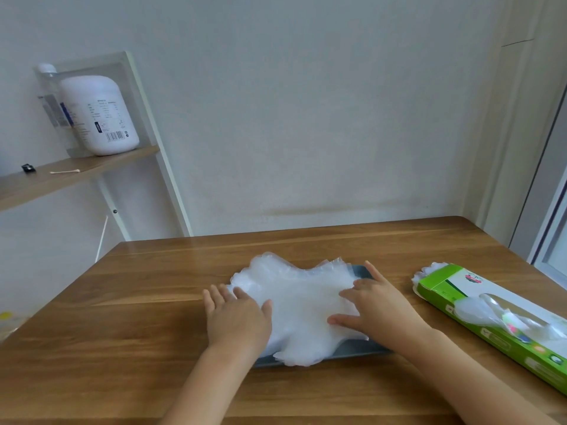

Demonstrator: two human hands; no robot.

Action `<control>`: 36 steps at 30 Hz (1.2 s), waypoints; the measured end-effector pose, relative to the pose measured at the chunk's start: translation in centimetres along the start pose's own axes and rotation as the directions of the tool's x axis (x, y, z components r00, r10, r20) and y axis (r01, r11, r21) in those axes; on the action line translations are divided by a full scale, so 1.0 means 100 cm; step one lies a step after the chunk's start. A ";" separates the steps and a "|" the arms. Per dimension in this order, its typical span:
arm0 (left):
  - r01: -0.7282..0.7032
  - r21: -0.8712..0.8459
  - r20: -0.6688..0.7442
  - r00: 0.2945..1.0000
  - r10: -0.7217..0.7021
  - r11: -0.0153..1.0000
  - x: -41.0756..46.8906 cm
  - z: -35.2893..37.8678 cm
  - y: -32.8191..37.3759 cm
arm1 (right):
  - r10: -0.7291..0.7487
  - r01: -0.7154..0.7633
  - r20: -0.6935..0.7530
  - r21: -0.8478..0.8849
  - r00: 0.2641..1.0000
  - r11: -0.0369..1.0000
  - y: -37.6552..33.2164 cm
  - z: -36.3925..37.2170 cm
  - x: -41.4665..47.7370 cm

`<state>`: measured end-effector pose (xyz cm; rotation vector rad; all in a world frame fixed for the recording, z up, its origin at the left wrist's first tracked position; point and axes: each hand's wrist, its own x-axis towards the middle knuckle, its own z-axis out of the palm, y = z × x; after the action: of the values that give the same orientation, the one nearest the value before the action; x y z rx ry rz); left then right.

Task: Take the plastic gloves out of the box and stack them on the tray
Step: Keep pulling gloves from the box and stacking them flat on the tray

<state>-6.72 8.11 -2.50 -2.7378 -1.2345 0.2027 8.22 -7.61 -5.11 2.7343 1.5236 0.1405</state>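
Reaching in over the near edge of the wooden desk (107,332), the left hand (237,317) lies flat on the left side of the stack of plastic gloves (300,299), fingers (214,297) straight and gripping nothing. The stack covers most of the blue tray (362,349). The right hand (379,306) presses its right side, fingers spread flat. Further right lies the green box (497,335), with more gloves showing through its opening.
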 end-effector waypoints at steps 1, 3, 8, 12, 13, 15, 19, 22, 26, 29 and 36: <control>-0.030 -0.061 -0.069 0.997 0.026 0.998 -0.002 -0.007 0.000 | 0.010 -0.008 -0.051 0.040 0.999 0.999 0.000 -0.001 0.000; -0.189 -0.227 -0.257 0.958 0.129 0.955 -0.003 -0.016 0.007 | -0.001 0.014 -0.115 0.114 0.993 0.993 0.000 -0.002 0.002; -0.477 -0.488 -0.301 0.878 0.372 0.731 0.007 -0.006 0.041 | -0.077 0.068 0.017 0.306 0.997 0.950 -0.004 0.018 0.009; -0.494 -0.386 -0.034 0.852 0.523 0.779 0.023 0.019 0.048 | -0.019 -0.013 0.127 0.252 0.992 0.968 0.000 0.027 0.006; -0.484 -0.361 0.006 0.853 0.522 0.797 0.027 0.026 0.046 | -0.005 -0.029 0.136 0.242 0.991 0.970 0.000 0.027 0.005; -0.447 -0.344 0.045 0.870 0.490 0.826 0.033 0.037 0.041 | 0.004 -0.041 0.156 0.235 0.988 0.971 0.000 0.026 0.004; -0.339 -0.316 0.113 0.914 0.390 0.886 0.037 0.041 0.029 | 0.031 -0.075 0.198 0.219 0.980 0.973 -0.002 0.022 -0.001; -0.265 -0.259 0.198 0.927 0.320 0.929 0.037 0.034 0.019 | 0.053 -0.094 0.225 0.174 0.973 0.980 -0.005 0.019 -0.005; -0.214 -0.209 0.254 0.930 0.264 0.954 0.040 0.023 0.003 | 0.080 -0.123 0.241 0.169 0.967 0.978 -0.006 0.019 -0.002; -0.157 -0.276 0.205 0.954 0.217 0.948 0.041 0.018 -0.004 | 0.090 -0.142 0.230 0.222 0.969 0.965 -0.004 0.015 -0.003; -0.442 -0.591 -0.402 0.887 0.229 0.675 0.016 -0.011 0.035 | 0.222 -0.187 0.005 0.556 0.975 0.810 0.053 -0.037 -0.054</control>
<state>-2.93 6.99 -2.17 -3.4056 -0.7889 -0.7655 9.59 -15.12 -1.57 3.3719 1.4581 -0.2713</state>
